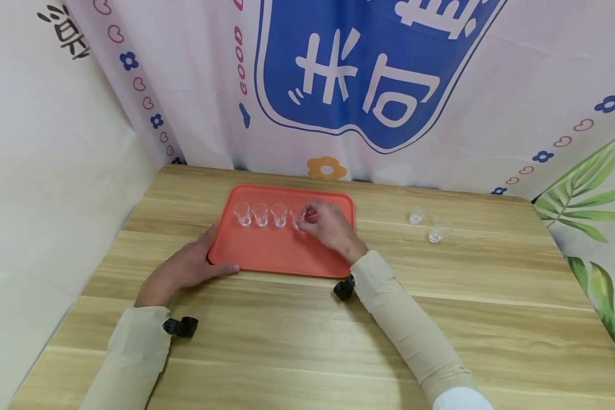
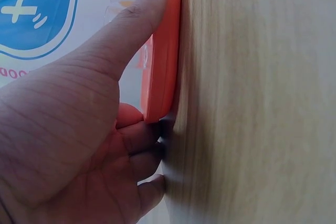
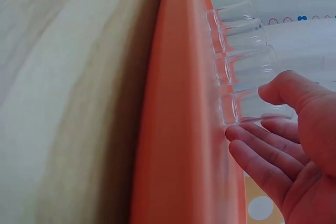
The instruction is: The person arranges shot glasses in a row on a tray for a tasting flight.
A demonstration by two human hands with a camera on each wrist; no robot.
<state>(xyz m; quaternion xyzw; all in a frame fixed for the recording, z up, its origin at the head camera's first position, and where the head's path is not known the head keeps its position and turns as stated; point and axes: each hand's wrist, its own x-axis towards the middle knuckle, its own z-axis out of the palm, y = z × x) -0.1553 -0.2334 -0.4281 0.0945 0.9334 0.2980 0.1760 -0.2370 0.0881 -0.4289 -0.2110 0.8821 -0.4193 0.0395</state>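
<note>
A red rectangular tray [image 1: 266,247] lies on the table. My left hand [image 1: 187,265] holds its near left corner, the thumb [image 2: 144,9] along the front rim and the fingers around the left side. On the tray, my right hand [image 1: 328,225] pinches a small clear shot glass [image 3: 244,106] between thumb and forefinger, its other fingers extended beside the base. That glass stands upright at the right end of a row. To its left, three similar glasses [image 1: 259,215] are lined up, also upright, close to one another.
Two more clear glasses stand on the wooden table right of the tray, one farther back [image 1: 416,216] and one nearer [image 1: 435,234]. A printed curtain [image 1: 200,114] hangs behind the table's back edge. Black wrist cameras [image 1: 344,288] project from both sleeves.
</note>
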